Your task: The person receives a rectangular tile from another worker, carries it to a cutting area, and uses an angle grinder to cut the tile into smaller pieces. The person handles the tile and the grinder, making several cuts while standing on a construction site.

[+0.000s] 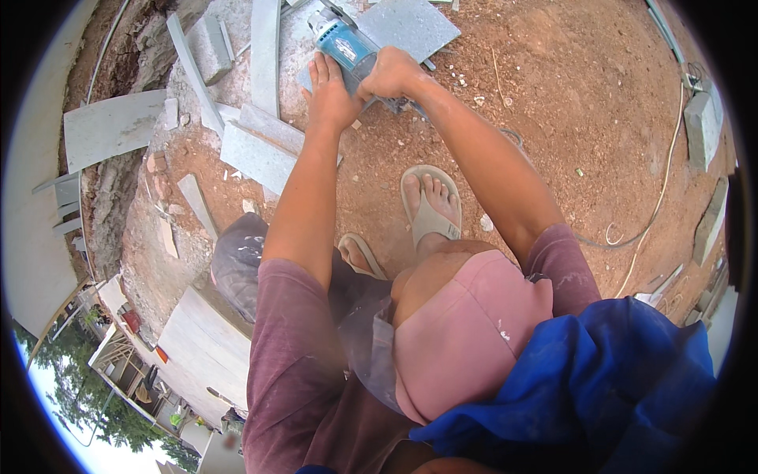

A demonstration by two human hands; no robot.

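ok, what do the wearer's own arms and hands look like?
Short, faded purple fabric sleeves, ending near the elbows; the forearms below are uncovered. The left hand and right hand are both ungloved, five-fingered human hands. No watch or wristband shows.

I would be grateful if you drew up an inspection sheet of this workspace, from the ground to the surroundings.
Surface: reddish dirt ground, strewn with pale chips.
Job's things: teal grinder, with a broad grey slab beside it.
Clutter: loose offcuts and a long strip on the left.
Hands: right hand wrapped around the grinder's dark part; left hand against it, fingers extended, grip unclear.
Cables: pale cable winding along the right; dark cord near the right forearm.
Surroundings: open-toed sandals near the grinder; trees at lower left.
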